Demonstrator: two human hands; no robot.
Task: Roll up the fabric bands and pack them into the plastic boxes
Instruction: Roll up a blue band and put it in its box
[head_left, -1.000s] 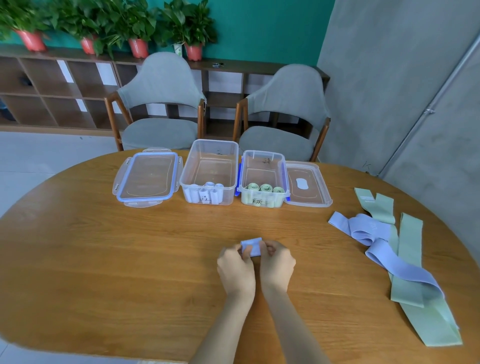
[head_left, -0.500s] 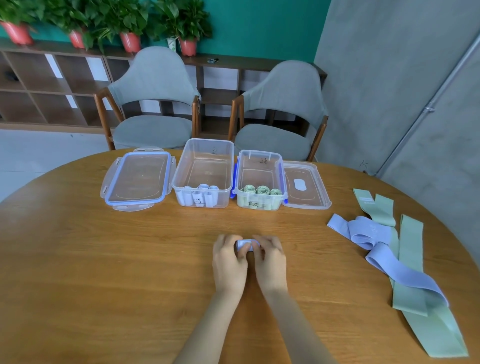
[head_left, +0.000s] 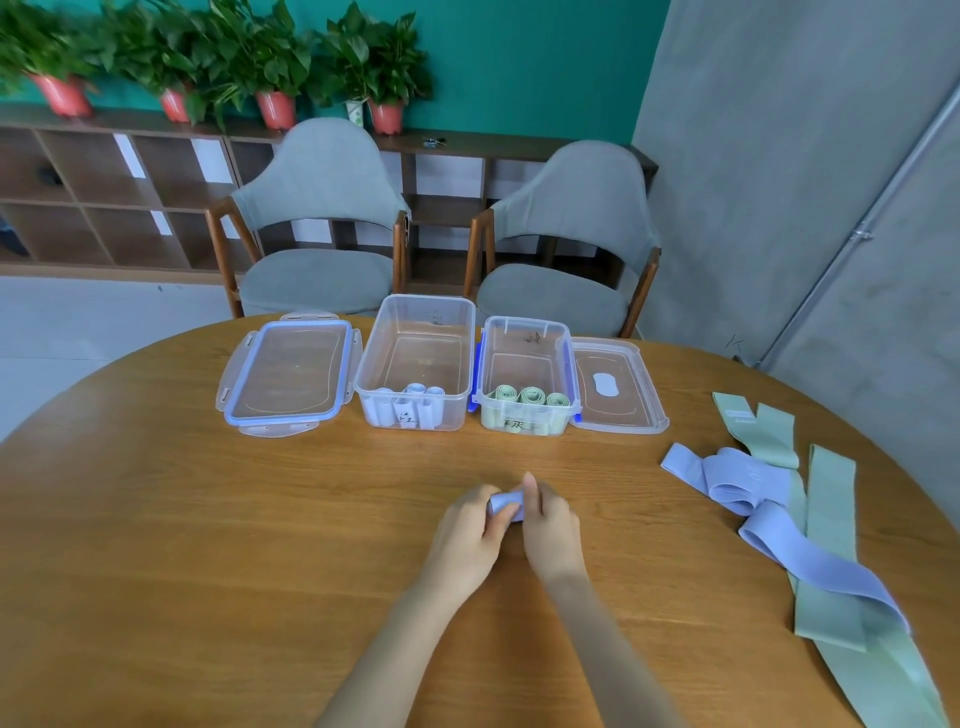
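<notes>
**Head view: a rolled blue band held between both hands, boxes waiting ahead**

Head view shows the left hand (head_left: 467, 530) and the right hand (head_left: 550, 530) close together over the round table (head_left: 156, 519), fingers of both curled round a small blue band roll (head_left: 506, 506) held between them, near the table's middle.

The likeliest slip, as I judge it, is the roll springing loose: the fabric looks elastic, so any slackening of the pinch as one hand takes over could let the outer turn unwind. A loose roll may also catch on the rim of the larger clear box (head_left: 415, 364), where blue rolls (head_left: 410, 405) stand at the near wall. The smaller box (head_left: 527, 374) just to its right holds green rolls (head_left: 524, 397), so a wrong drop would mix colours.

Bare table lies between hands and boxes. Two lids (head_left: 291, 374) flank the boxes. Unrolled blue bands (head_left: 737, 483) and green bands (head_left: 826, 545) lie well to the right, trailing towards the table's edge.
</notes>
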